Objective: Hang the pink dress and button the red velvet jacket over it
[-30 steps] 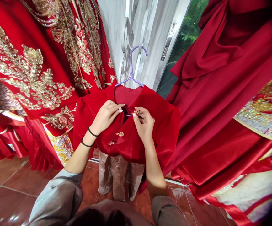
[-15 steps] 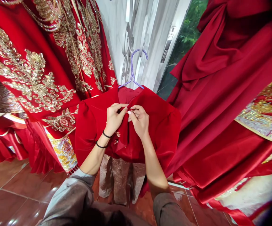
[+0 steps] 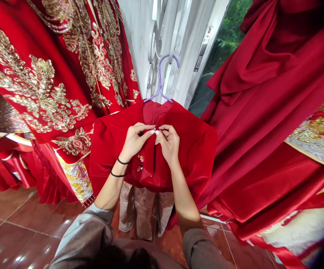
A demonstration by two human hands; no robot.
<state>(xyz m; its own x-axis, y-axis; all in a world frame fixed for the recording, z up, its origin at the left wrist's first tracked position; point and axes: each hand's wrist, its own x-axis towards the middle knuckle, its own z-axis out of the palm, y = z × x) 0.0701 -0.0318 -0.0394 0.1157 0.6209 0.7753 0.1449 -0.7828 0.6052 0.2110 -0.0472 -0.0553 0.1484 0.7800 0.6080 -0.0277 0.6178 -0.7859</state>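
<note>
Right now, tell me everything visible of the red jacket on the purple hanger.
The red jacket looks velvety, with full sleeves, a smoother lining inside the neck and small jewelled ornaments. It hangs from the purple hanger, a dark gap running down its front. The left hand and right hand pinch its front near the neckline.

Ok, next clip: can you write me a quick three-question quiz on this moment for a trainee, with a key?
1. What colour is the hanger? a) white b) purple c) black
2. True or false: the left hand and right hand are close together at the front of the red jacket.
3. Fill in: the two black bands are worn on the wearer's own ____ side.

Key: 1. b; 2. true; 3. left
</note>
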